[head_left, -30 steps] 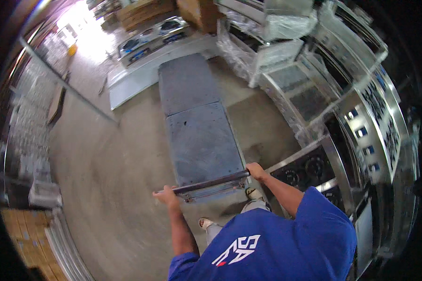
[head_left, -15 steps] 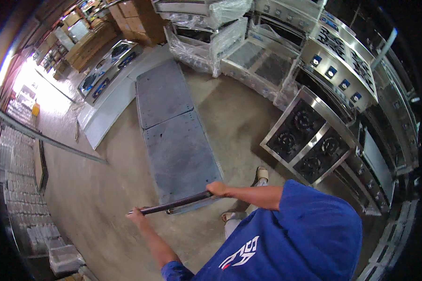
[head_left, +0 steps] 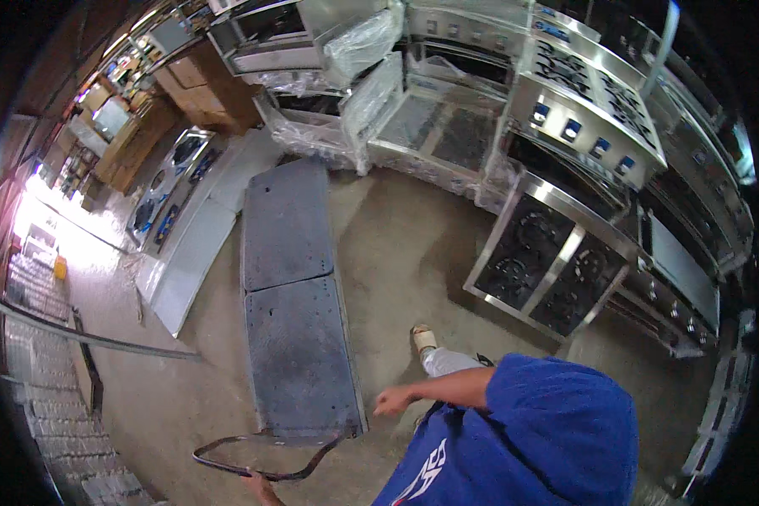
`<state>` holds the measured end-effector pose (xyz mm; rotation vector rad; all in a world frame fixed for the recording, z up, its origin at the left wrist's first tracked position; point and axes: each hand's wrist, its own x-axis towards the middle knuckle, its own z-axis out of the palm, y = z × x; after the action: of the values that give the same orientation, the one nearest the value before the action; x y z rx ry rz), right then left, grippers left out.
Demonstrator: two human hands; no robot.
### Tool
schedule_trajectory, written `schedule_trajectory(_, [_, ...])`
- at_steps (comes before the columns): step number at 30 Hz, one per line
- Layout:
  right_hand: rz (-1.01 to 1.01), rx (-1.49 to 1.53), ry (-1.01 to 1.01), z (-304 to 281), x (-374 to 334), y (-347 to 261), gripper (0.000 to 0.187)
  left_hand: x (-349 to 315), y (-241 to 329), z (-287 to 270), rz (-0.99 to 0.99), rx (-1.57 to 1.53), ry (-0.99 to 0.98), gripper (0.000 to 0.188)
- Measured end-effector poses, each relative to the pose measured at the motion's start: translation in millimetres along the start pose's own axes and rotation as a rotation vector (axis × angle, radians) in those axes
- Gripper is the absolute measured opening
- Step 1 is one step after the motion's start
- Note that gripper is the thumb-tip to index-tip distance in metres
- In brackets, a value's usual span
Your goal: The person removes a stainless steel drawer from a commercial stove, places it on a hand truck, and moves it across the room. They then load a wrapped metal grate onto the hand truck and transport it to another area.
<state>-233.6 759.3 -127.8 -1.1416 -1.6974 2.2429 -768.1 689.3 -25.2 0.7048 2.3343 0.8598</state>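
Note:
A long, low platform cart with a grey two-panel deck [head_left: 299,354] stands on the floor in front of me. At its near end rises a dark bent-tube push handle [head_left: 219,443], seen as a wide loop. My left hand [head_left: 260,487] is closed around the near bar of this handle, partly cut off by the lower view edge. Off the handle, my right hand [head_left: 394,400] hangs beside the deck's near right corner. Its fingers are curled, with nothing visible in them.
A steel stove top with black burners [head_left: 557,261] stands close on the right, a range with blue knobs [head_left: 594,110] behind it. Plastic-wrapped steel units [head_left: 430,126] line the far side. A light panel [head_left: 190,270] lies left of the cart; cardboard boxes [head_left: 198,84] are stacked beyond.
My right hand has let go of the handle, while my left keeps hold. The handle has swung left and nearer in view. One foot has stepped out, and the cart sits lower in the picture.

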Motion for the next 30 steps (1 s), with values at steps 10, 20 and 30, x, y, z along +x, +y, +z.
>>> schedule_trajectory(10, [0.456, 0.804, 1.311, -375.0, -185.9, 140.4, 0.023, -137.2, -9.0, 217.8, -0.008, 1.219, -0.197, 0.077])
schedule_trajectory(20, [0.174, 1.175, 1.32, -481.9, -206.7, 112.2, 0.019, -12.0, 284.0, 445.7, 0.692, 1.11, -0.768, 0.045])
schedule_trajectory(30, [0.577, 1.693, 1.39, -612.4, -88.3, 212.0, 0.026, 179.1, 580.5, 857.9, 0.505, 1.053, -0.832, 0.061])
